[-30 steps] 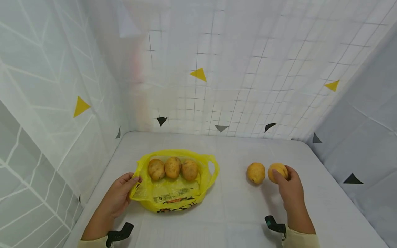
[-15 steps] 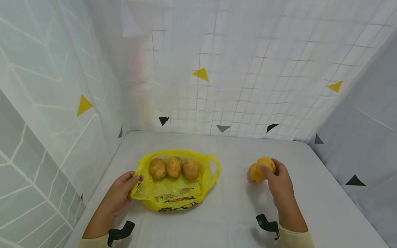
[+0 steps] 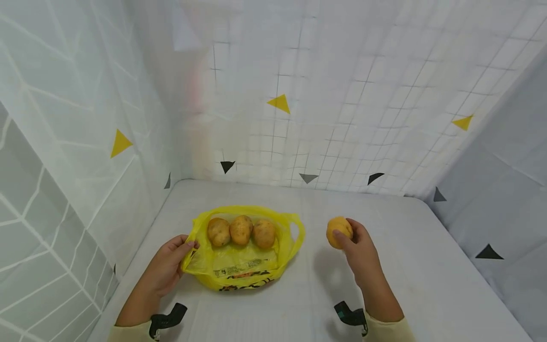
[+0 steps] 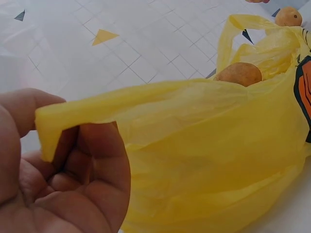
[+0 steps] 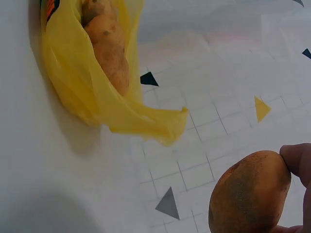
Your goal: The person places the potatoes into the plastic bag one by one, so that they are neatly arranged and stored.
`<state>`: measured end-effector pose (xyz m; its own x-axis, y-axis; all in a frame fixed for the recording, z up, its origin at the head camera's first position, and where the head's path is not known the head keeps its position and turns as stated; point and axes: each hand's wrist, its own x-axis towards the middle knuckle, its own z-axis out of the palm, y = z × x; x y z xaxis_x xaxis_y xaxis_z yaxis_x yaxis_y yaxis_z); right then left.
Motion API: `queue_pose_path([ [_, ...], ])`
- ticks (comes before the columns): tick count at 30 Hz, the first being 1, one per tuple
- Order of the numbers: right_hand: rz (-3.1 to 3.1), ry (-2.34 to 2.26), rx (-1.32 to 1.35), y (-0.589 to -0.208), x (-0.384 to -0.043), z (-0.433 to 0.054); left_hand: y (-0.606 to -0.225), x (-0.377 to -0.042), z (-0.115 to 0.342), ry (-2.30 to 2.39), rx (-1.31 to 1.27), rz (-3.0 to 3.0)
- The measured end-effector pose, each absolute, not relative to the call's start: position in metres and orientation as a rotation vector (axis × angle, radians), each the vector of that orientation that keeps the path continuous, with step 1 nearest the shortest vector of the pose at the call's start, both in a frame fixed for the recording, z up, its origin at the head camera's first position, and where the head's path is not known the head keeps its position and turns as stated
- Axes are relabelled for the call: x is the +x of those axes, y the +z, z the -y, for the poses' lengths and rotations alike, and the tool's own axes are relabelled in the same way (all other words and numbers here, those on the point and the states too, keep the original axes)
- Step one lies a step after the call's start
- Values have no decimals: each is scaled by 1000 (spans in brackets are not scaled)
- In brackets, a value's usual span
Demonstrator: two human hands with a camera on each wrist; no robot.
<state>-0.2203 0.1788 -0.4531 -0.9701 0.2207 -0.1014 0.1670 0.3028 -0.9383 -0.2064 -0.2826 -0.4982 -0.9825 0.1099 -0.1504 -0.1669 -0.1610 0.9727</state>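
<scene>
With its thumb and fingers my left hand (image 3: 166, 266) pinches the left edge of a yellow plastic bag (image 3: 243, 282); in the left wrist view the bag's edge (image 4: 87, 108) is stretched from those fingers. Three potatoes (image 3: 241, 230) lie side by side in the bag, whose mouth is spread wide. To the right of the bag, my right hand (image 3: 361, 251) holds one more potato (image 3: 339, 232) between thumb and fingers, its shadow falling on the table below. Another potato (image 4: 288, 16) shows beyond the bag in the left wrist view; in the head view it is hidden by the right hand.
A white-covered table (image 3: 290, 308) lies under everything. White sheeting with a grid pattern (image 3: 325, 95) rises behind it, and more sheeting stands at both sides. The bag's loop handle (image 3: 298, 232) sticks out to the right.
My right hand has carried its potato leftward, over the one lying on the table and nearer to the bag. The left hand keeps its grip on the bag's edge.
</scene>
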Motion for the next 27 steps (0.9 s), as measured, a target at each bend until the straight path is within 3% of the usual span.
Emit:
queue_pose_path([
  [27,2541,1890,-93,-431,-231,-100,-499,-208,284,2249,-93,-1907],
])
